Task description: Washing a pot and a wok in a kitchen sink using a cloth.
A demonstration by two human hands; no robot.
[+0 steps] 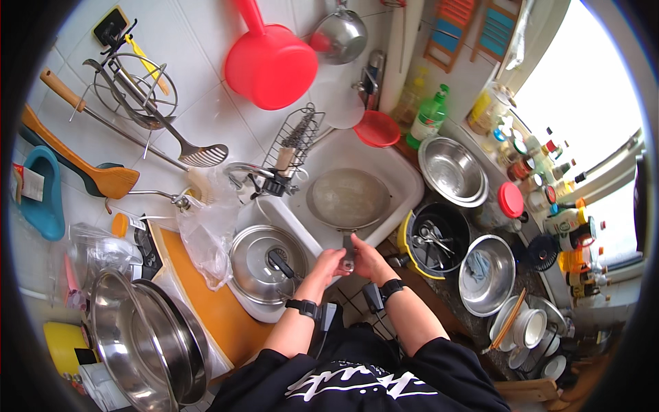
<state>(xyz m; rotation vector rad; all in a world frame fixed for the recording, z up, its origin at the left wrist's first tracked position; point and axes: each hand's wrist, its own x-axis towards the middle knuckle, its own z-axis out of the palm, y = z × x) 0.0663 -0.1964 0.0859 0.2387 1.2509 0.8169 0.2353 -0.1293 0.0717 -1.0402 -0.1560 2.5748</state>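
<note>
Both my hands meet at the dark handle of a round metal pan [350,198], whose body lies inside the white sink basin [406,180]. My left hand [327,263] has its fingers closed on the end of the handle. On the other side, my right hand [368,259] rests against the handle with its thumb along it; its fingers are partly hidden, so its grip is unclear. Left of the pan, a metal lid [247,262] with a black knob covers the smaller basin. The faucet [275,183] stands behind the divider, beside a wire rack [304,129] holding a scrubber.
A black pot [437,219] with spoons, a metal basin [487,278] with a blue cloth, and stacked bowls [453,172] stand at the right. Large metal basins [128,340] lean at lower left. A red dipper [273,67] and utensils hang on the wall.
</note>
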